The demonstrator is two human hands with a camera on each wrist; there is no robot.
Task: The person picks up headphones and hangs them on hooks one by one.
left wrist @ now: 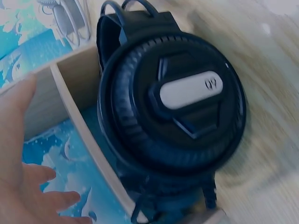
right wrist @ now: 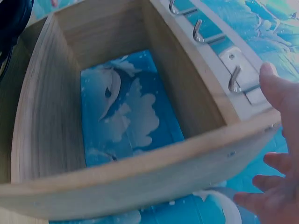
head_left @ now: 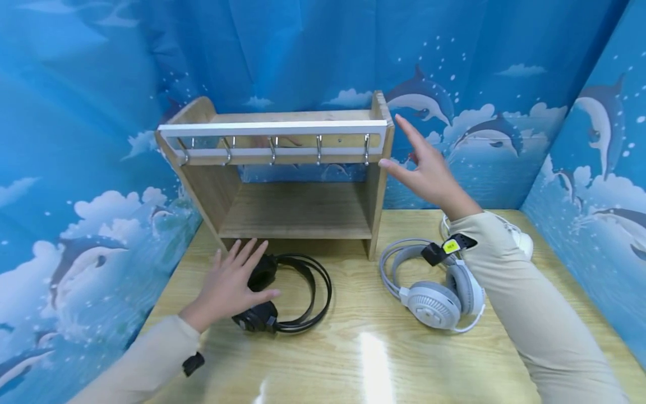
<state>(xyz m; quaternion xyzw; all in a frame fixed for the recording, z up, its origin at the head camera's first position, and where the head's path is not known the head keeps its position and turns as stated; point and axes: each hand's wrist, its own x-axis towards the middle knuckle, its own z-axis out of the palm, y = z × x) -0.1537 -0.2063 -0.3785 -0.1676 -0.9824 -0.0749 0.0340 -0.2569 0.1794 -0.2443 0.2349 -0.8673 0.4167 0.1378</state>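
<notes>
Black headphones (head_left: 310,292) lie on the table in front of a wooden shelf (head_left: 303,210). Over their ear cups spreads my left hand (head_left: 229,286), fingers straight and holding nothing. In the left wrist view one black ear cup (left wrist: 173,102) with a pale label fills the middle, apart from the hand's fingers (left wrist: 65,200). By the shelf's upper right side is my right hand (head_left: 429,171), thumb and index finger extended and spread. Its thumb is near the end of the white hook rail (head_left: 298,130); whether it touches the wood I cannot tell. Metal hooks (right wrist: 236,80) line that rail.
White and grey headphones (head_left: 434,303) lie on the table (head_left: 348,359) below my right forearm. Another white piece (head_left: 522,241) is partly hidden behind that sleeve. A blue dolphin-print curtain (head_left: 313,50) hangs behind the shelf and along both sides.
</notes>
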